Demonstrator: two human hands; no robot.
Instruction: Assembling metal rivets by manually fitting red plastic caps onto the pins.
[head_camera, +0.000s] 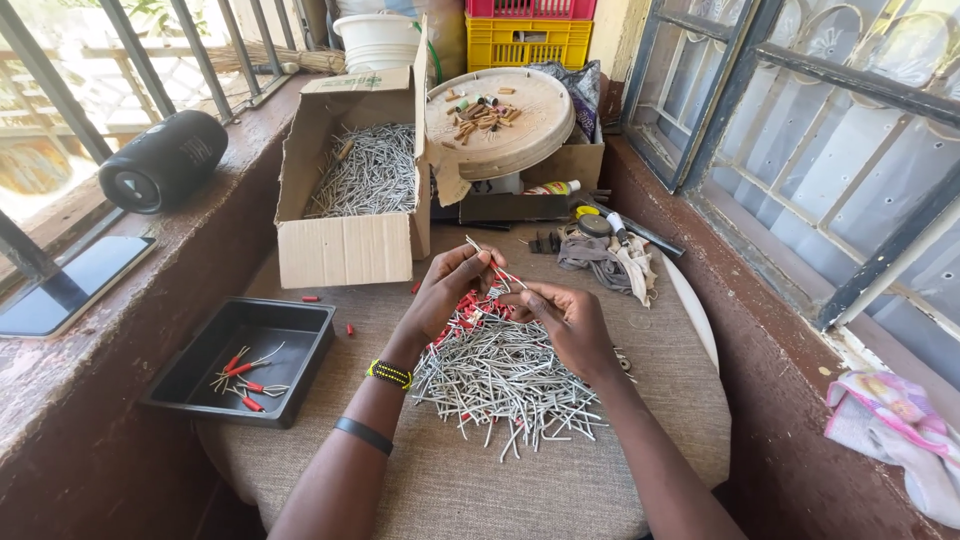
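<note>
My left hand (448, 290) pinches a thin metal wire piece with a red sleeve (493, 264) above the table. My right hand (562, 320) meets it from the right, fingertips on the same piece. Below both hands lies a heap of silvery wire pieces (505, 385) on the round cloth-covered table (660, 420), with a small cluster of red sleeves (470, 305) at the heap's far edge. A black tray (290, 325) at the left holds a few finished pieces with red sleeves (245, 385).
An open cardboard box (345, 245) full of wire pieces stands behind the hands. A round lid (530, 130) with small bits rests on boxes. A black speaker (165, 160) and a phone (75, 285) lie on the left ledge. Rags (610, 255) lie at right.
</note>
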